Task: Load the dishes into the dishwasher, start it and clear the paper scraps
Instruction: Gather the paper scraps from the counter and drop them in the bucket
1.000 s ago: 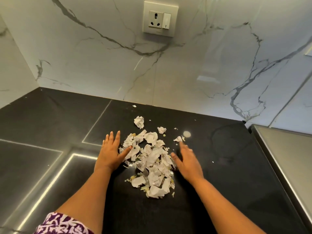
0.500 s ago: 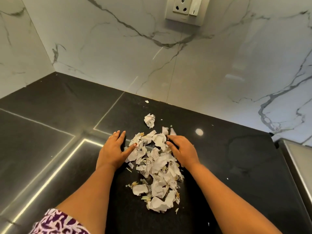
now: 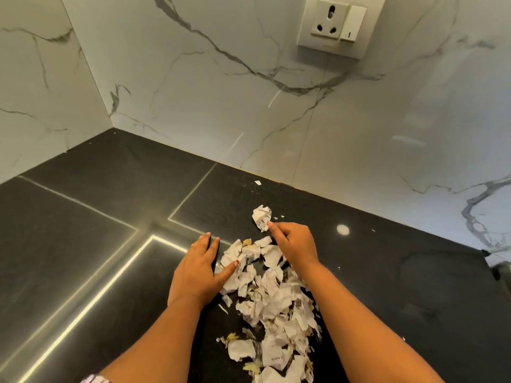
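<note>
Black counter (image 3: 110,244), paper scraps (image 3: 272,302) partly under right hand (image 3: 297,244), off-frame below.

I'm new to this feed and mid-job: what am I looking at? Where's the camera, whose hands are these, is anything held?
No machine here: a person works with bare hands, and the picture comes from a camera worn on their head, looking forward and down. The left hand lies flat on the black countertop, thumb against a pile of torn paper scraps. The right hand, fingers curled, sits at the pile's far edge beside a crumpled paper ball; whether it grips anything is hidden. One small scrap lies near the marble wall, which carries a wall socket.
</note>
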